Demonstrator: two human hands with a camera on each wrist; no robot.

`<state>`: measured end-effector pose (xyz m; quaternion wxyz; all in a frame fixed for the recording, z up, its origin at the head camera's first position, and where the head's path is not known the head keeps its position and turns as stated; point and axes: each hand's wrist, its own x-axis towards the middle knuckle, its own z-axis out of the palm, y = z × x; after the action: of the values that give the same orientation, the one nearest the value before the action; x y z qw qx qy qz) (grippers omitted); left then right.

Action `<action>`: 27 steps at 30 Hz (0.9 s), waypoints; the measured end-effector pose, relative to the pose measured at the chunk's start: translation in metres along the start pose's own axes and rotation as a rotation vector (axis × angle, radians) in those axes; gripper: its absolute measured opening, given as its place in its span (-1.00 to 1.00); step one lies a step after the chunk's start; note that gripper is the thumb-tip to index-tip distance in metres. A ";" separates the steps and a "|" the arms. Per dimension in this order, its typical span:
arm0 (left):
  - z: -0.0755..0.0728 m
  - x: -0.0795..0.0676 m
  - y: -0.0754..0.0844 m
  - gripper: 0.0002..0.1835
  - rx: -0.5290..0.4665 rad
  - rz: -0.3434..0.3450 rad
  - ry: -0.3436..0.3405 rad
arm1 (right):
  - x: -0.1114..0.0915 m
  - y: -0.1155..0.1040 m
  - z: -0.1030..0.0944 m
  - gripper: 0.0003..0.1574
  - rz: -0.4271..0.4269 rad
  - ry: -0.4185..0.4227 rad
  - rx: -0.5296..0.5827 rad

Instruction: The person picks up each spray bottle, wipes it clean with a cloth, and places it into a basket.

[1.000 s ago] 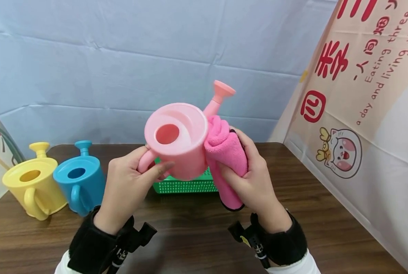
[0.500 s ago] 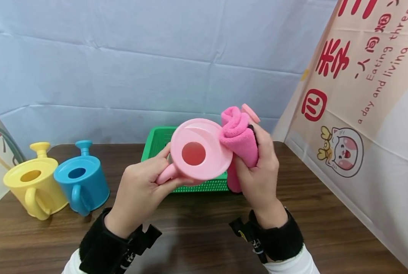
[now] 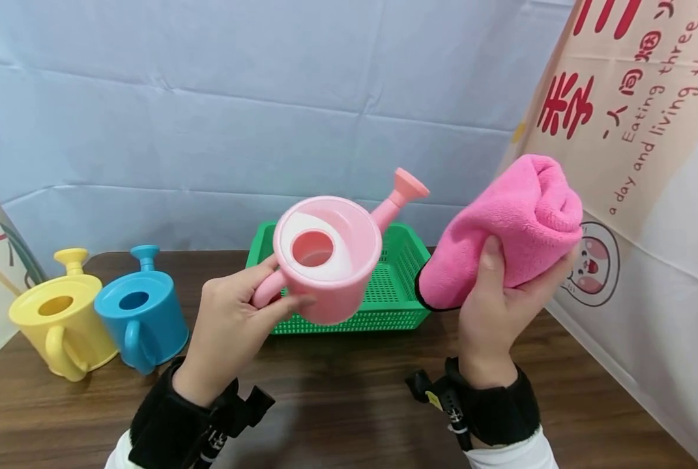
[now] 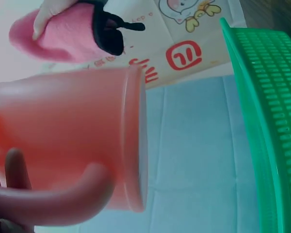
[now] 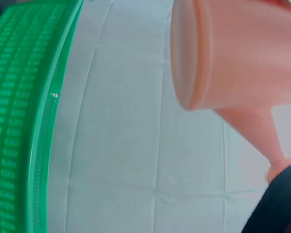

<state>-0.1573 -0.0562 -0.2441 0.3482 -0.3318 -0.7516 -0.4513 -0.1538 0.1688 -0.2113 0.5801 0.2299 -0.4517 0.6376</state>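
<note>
Pink watering can (image 3: 339, 296) aloft near a basket (image 3: 395, 316), the left hand (image 3: 231, 319) had fingers clamped on its handle (image 3: 268, 290); toward three o'clock, the right hand (image 3: 495, 319) clamped fingers round a cloth (image 3: 515, 218).

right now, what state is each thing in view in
pink watering can, held up, handle gripped by left fingers
pink cloth, bunched, held up in right fingers
yellow watering can, upright on table
blue watering can, upright on table
green basket, upright on table, partly hidden
</note>
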 end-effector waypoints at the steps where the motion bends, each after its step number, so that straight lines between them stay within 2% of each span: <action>1: 0.001 0.000 0.000 -0.51 -0.016 0.017 -0.026 | 0.000 0.001 -0.001 -0.34 0.016 -0.011 0.003; 6: 0.004 0.002 0.001 -0.78 -0.034 0.134 -0.129 | -0.001 0.005 -0.007 -0.25 0.204 -0.244 -0.144; 8: 0.003 0.002 0.001 -0.76 -0.004 0.179 -0.134 | 0.002 0.006 -0.011 -0.29 0.281 -0.288 -0.158; 9: 0.002 0.003 0.002 -0.71 0.009 0.194 -0.130 | 0.004 0.007 -0.014 -0.34 0.320 -0.294 -0.127; 11: 0.000 0.004 0.003 -0.64 0.011 0.223 -0.132 | 0.010 0.008 -0.020 -0.46 0.447 -0.324 0.003; 13: -0.003 0.006 0.004 -0.64 -0.007 0.253 -0.143 | 0.016 0.007 -0.029 -0.53 0.629 -0.396 0.180; 15: -0.007 0.007 0.006 -0.62 -0.033 0.264 -0.168 | 0.020 0.005 -0.037 -0.56 0.791 -0.476 0.293; 17: -0.011 0.008 0.007 -0.62 -0.051 0.254 -0.202 | 0.023 0.004 -0.043 -0.57 0.893 -0.563 0.308; 18: -0.013 0.008 0.007 -0.60 -0.054 0.243 -0.219 | 0.023 0.004 -0.044 -0.58 0.917 -0.593 0.298; 22: -0.021 0.006 0.005 -0.60 -0.003 0.166 -0.282 | 0.024 0.007 -0.044 -0.59 0.920 -0.642 0.239; 25: -0.024 0.004 0.004 -0.61 0.021 0.132 -0.310 | 0.023 0.010 -0.044 -0.58 0.960 -0.650 0.271; 27: -0.026 0.004 0.004 -0.62 0.003 0.129 -0.319 | 0.024 0.012 -0.046 -0.58 0.984 -0.656 0.306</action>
<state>-0.1506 -0.0776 -0.2305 0.2531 -0.4462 -0.7753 -0.3685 -0.1600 0.2214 -0.2180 0.0083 0.2596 -0.5633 0.7844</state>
